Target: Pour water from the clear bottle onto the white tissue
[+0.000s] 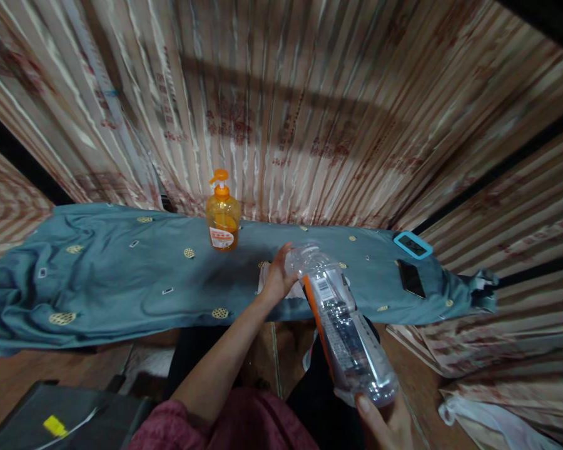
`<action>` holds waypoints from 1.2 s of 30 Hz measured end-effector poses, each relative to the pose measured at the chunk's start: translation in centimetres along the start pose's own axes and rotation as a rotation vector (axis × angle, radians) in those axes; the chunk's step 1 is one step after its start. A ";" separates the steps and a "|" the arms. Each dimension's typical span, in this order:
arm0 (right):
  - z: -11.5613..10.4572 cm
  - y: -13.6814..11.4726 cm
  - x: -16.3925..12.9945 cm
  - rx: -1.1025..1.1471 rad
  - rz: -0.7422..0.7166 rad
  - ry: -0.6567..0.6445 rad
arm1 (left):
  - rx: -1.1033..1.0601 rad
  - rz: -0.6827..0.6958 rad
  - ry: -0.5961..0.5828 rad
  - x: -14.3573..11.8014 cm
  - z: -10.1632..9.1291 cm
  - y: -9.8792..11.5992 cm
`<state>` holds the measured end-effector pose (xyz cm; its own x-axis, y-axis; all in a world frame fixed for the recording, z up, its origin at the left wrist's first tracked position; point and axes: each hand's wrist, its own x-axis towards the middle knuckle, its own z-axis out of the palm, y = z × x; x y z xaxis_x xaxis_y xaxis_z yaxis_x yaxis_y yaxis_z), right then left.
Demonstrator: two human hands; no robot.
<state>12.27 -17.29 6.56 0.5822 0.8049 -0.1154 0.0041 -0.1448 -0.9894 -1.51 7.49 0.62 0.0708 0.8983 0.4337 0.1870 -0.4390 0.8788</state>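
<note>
We see a clear plastic bottle (344, 325) held tilted in front of the body, its base low and near us, its neck pointing up and away toward the surface (122, 287), which is draped in a blue-green cloth. The bottle's long axis runs from lower right to upper left, with an orange strip of label along its side. Our right hand (387, 422) cups the base from beneath, the fingers (363, 406) wrapped against the bottom edge, so that hand is grasping the bottle and bearing its weight. Our left hand (276, 278) reaches forward across the body to the far end, its fingers curled about the neck, where the cap would sit; whether a cap is on we cannot tell, as the hand covers it. The neck thus lies directly at the left fingers, and the left hand is the nearer one to the mouth. Just beneath that hand a pale cloth or paper (267, 281) lies on the surface. Farther back stands an orange pump bottle (223, 215), upright and well apart, and to the right lie a dark phone (411, 278) and a teal-framed device (413, 244).
</note>
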 end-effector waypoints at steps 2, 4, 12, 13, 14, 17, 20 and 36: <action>-0.2 0.4 0.1 0.015 0.007 -0.001 | 0.011 -0.026 -0.006 -0.1 -0.1 0.4; -0.4 0.6 0.0 0.018 0.009 0.003 | 0.006 -0.042 -0.020 -0.2 -0.3 0.7; -0.5 -0.1 0.0 -0.014 0.014 0.018 | -0.006 -0.022 -0.028 -0.2 -0.4 0.9; -0.6 0.1 0.1 -0.007 0.014 0.019 | -0.006 -0.025 -0.026 -0.2 -0.4 0.9; -0.7 0.3 0.2 0.003 0.021 0.020 | -0.008 -0.032 -0.027 -0.2 -0.4 0.8; -1.1 1.2 0.3 0.025 0.059 0.014 | -0.016 -0.064 -0.028 -0.4 -0.4 0.7; -1.3 1.9 0.3 0.034 0.084 0.022 | -0.019 -0.098 -0.024 -0.6 -0.4 0.6; -2.0 3.3 0.6 -0.051 0.036 0.049 | -0.049 -0.201 -0.039 -2.8 -0.5 -1.9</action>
<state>14.27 -18.40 3.44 0.6216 0.7698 -0.1451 0.0234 -0.2034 -0.9788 -2.55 5.81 -2.14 0.0752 0.9675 0.2413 0.1532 -0.2504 0.9559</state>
